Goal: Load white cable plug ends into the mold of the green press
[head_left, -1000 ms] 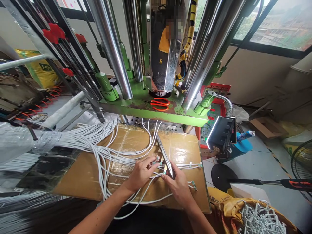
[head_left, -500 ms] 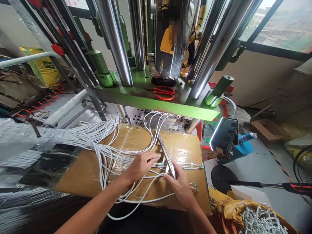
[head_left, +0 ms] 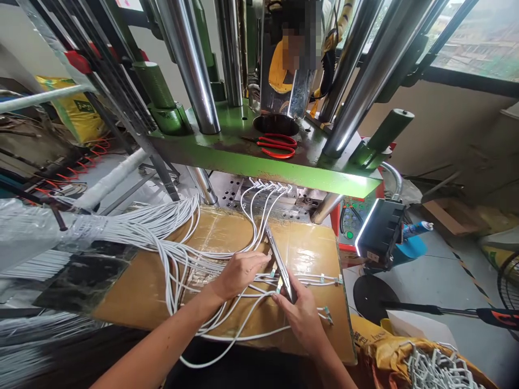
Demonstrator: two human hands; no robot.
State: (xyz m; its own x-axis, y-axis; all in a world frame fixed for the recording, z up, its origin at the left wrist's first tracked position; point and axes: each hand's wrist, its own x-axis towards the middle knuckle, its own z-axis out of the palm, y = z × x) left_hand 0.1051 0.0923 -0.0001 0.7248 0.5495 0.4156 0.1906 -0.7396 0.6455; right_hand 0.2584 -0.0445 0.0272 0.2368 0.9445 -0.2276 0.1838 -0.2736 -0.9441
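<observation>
My right hand (head_left: 303,310) is closed around the lower end of a long narrow metal bar (head_left: 277,258), which slants up and away from me. Small cable ends with green and gold-coloured tips (head_left: 279,283) stick out along the bar's left side. Beside its middle, my left hand (head_left: 242,273) is closed in a pinch, fingertips at a small connector tip; exactly what they grip is too small to make out. White cables (head_left: 243,294) run beneath both hands, across a tape-covered cardboard sheet (head_left: 308,237).
Beyond the cardboard, several white cables end in a metal mould (head_left: 267,194) under the press's green plate (head_left: 259,170). Red-handled scissors (head_left: 278,145) lie on that plate. A cable bundle (head_left: 170,216) spreads at left. A lit lamp (head_left: 379,229) and a yellow sack of white scraps (head_left: 438,367) are at right.
The view has tilted slightly, showing more of the mould and its white cable ends. My left fingertips have shifted a little closer to the bar; my right hand keeps its grip.
</observation>
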